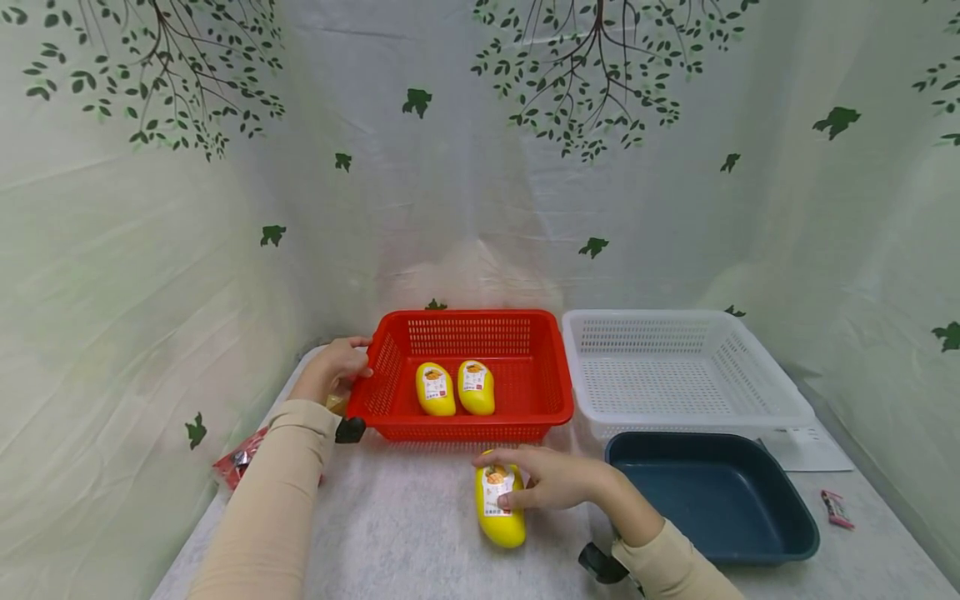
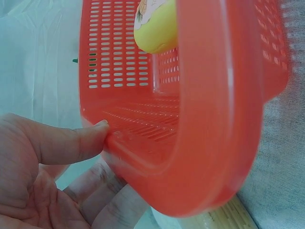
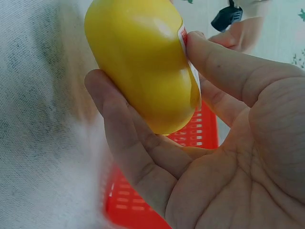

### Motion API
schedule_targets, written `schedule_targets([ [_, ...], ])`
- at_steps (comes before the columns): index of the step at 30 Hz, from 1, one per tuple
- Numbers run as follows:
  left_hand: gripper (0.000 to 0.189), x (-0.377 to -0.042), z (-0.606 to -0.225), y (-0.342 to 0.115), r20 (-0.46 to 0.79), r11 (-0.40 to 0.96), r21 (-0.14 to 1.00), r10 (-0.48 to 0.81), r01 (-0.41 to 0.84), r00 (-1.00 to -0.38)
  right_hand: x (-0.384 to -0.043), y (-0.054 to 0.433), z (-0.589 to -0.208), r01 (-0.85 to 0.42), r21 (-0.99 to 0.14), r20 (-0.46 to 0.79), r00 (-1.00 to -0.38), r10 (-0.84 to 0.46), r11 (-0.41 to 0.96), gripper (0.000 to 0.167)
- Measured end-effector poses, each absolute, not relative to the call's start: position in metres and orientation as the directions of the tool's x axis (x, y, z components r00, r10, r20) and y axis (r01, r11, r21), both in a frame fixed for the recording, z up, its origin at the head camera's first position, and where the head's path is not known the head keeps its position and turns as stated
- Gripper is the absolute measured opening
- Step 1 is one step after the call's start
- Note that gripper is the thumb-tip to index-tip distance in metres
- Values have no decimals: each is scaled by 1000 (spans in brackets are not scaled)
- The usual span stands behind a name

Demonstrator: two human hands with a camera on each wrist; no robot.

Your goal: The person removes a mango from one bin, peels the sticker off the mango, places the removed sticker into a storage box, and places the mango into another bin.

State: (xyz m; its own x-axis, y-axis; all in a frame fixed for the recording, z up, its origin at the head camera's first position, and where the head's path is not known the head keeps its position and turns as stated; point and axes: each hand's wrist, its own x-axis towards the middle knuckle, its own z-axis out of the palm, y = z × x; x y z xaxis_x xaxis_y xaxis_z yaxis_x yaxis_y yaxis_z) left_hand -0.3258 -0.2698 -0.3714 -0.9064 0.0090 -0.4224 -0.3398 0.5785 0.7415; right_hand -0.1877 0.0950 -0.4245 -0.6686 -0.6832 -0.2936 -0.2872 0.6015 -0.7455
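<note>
Right fingers (image 3: 228, 67) wide-set round yellow package (image 3: 140, 62), left fingers (image 2: 81, 145) in close pinch on red basket (image 2: 209, 119).

I see the red basket (image 1: 457, 427) standing upright, its perforated plastic side pinched at the rim by the left hand (image 1: 337, 368). Two yellow packs (image 1: 436, 389) lie side by side inside, white labels facing up. The right hand (image 1: 555, 479) grips a third yellow pack (image 1: 491, 492) (smooth and rounded, same label) just in front; whether it's fully lifted, I can't quite tell.
</note>
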Motion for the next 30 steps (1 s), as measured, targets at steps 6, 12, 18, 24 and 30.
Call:
schedule_targets([
  [6, 76, -326, -370, -269, -422, 574, 742, -1, -346, -907, -193, 96, -428, -305, -745, -291, -652, -700, 593, 58],
  [12, 76, -319, -363, -263, -416, 562, 752, 1, -344, -909, -197, 97, -432, -315, -726, -303, -650, -696, 611, 56],
  [18, 75, -315, -359, -259, -418, 558, 753, -4, -348, -909, -199, 97, -439, -349, -709, -298, -639, -709, 613, 55],
  [24, 75, -313, -359, -259, -419, 555, 756, 0, -348, -908, -197, 95, -444, -364, -692, -301, -640, -707, 624, 54],
  [30, 76, -313, -361, -258, -407, 551, 764, 6, -337, -913, -197, 94, -445, -366, -681, -306, -644, -701, 634, 54],
])
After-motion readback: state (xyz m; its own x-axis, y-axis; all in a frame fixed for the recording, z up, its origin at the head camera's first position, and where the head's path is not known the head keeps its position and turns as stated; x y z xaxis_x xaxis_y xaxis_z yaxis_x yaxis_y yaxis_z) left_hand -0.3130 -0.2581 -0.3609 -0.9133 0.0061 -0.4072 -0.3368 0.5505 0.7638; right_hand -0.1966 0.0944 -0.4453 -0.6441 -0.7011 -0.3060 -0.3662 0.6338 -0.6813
